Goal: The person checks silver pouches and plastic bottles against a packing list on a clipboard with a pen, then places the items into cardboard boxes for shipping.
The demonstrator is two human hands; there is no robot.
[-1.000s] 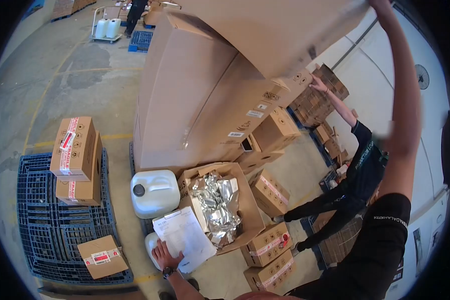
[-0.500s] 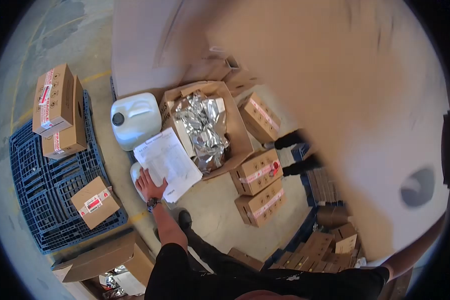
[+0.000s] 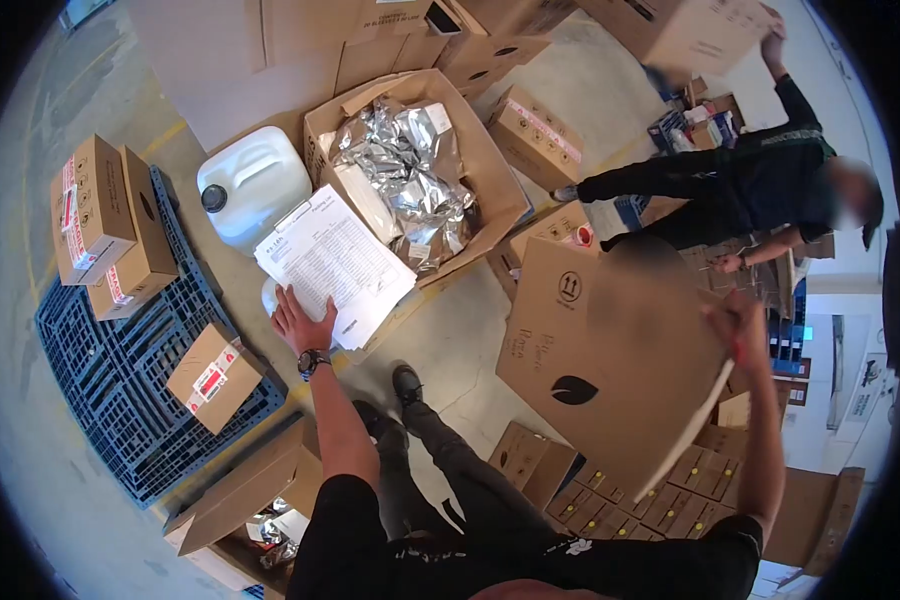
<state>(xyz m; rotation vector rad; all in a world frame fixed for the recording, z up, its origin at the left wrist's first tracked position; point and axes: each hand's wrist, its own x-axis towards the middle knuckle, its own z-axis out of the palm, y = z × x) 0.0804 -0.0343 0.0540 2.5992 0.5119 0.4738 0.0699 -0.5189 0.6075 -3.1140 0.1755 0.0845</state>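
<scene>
My left hand (image 3: 302,322) lies with its fingers spread at the lower left edge of a clipboard (image 3: 292,217) with printed sheets (image 3: 345,265). The papers rest against an open carton (image 3: 495,215) filled with crumpled silver foil (image 3: 405,185). Beside them is a white plastic jerrycan (image 3: 260,185) with a black cap. On the right, my right hand (image 3: 740,328) has its fingers closed at the upper right edge of a large cardboard sheet (image 3: 610,350). Printed on the sheet are a leaf, an up-arrow symbol and handwriting.
Blue plastic pallets (image 3: 100,390) at left carry taped boxes (image 3: 95,210). An open carton (image 3: 255,490) with foil stands at lower left. Stacked boxes (image 3: 660,490) sit at lower right. A co-worker (image 3: 770,190) at upper right has a raised hand on another box (image 3: 690,35).
The large cardboard has moved from close before the camera down to the lower right. The co-worker has come into view. My left hand stays by the papers.
</scene>
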